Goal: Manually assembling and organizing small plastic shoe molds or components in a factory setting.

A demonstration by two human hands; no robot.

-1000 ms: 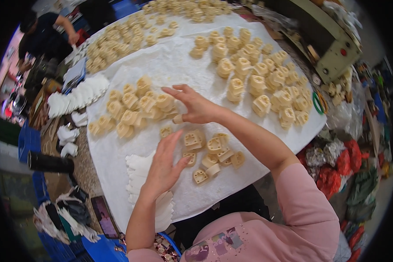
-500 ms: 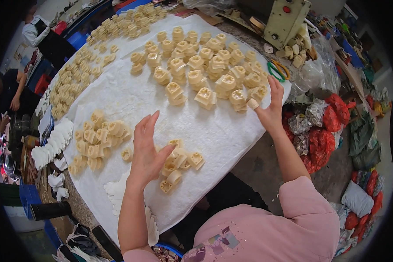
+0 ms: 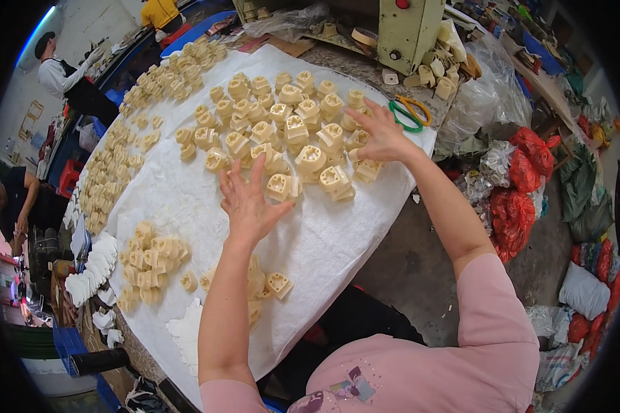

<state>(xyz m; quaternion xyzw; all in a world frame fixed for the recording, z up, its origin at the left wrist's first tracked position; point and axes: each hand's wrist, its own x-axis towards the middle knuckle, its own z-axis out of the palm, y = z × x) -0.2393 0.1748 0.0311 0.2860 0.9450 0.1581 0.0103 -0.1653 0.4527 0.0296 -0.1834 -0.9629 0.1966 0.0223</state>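
Many small cream-coloured hollow moulded pieces (image 3: 295,131), squarish at the base with pitted tops, stand close together on a white woven sheet (image 3: 186,186). At the near left side of this group is my left hand (image 3: 250,210), its fingers spread and its palm with nothing in it. The fingertips overlap the nearest pieces; I cannot tell if they touch. My right hand (image 3: 387,138) is spread along the group's right side, its fingers and thumb against or just over the outer pieces. A smaller heap of pieces (image 3: 148,261) lies nearer on the left. Another small heap (image 3: 279,284) is partly hidden by my left forearm.
Green and orange loop handles (image 3: 410,117) lie at the sheet's right edge. Behind stands a pale green machine (image 3: 410,34). Spread-out pieces (image 3: 114,158) cover the far left. Flat white pieces (image 3: 93,268) lie along the left edge. Red bags (image 3: 523,206) are on the right. Two people work at far left.
My left hand has moved forward from above the near heap to the large group. My right hand has moved in farther over its right side. The view has shifted.
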